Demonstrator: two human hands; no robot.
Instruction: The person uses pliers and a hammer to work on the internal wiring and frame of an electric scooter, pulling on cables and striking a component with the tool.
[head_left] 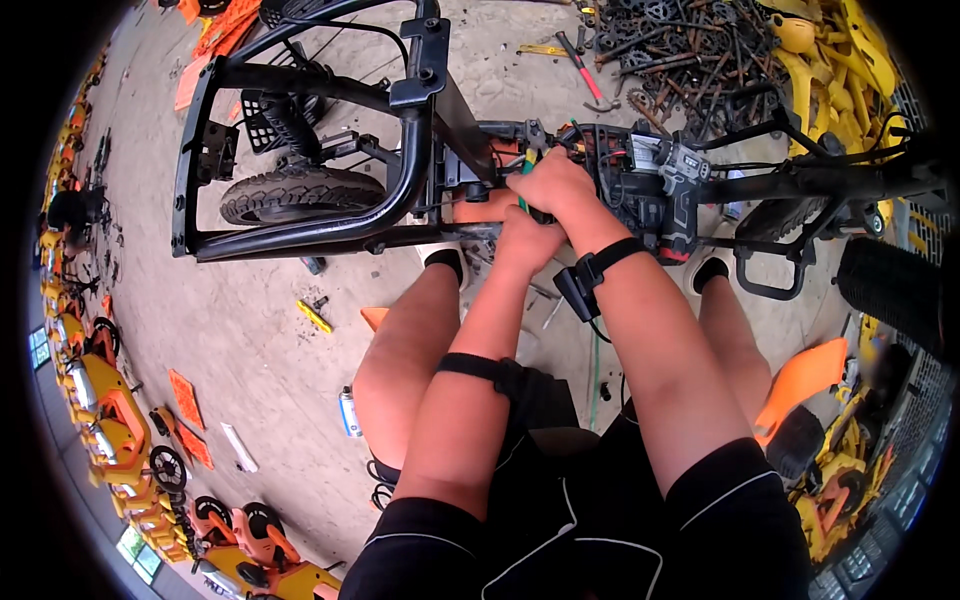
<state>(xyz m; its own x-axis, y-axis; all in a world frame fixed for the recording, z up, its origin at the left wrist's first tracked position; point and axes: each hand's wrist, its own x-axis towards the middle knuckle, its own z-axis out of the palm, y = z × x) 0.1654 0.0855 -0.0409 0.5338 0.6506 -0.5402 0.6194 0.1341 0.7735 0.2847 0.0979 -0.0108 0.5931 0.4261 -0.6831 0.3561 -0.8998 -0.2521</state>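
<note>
Both my hands are together over the middle of a black electric-bike frame (412,190). My right hand (562,186) is closed around green-and-yellow-handled pliers (529,160), whose grey jaws point away from me among the wires. My left hand (528,240) is closed just below, against the green lower end of the handles; the fingers are partly hidden. Under the hands lies an open bay with an orange-red inner surface (485,208). Right of them, cables and dark parts fill the frame, and a grey-and-black cordless power tool (682,168) rests on it.
A tyre (300,196) lies left of the frame. Beyond it are a red-handled hammer (584,70) and a heap of rusty metal parts (685,60). Yellow panels (845,60) pile up at far right. A yellow tool (314,316) and a spray can (349,412) are on the floor.
</note>
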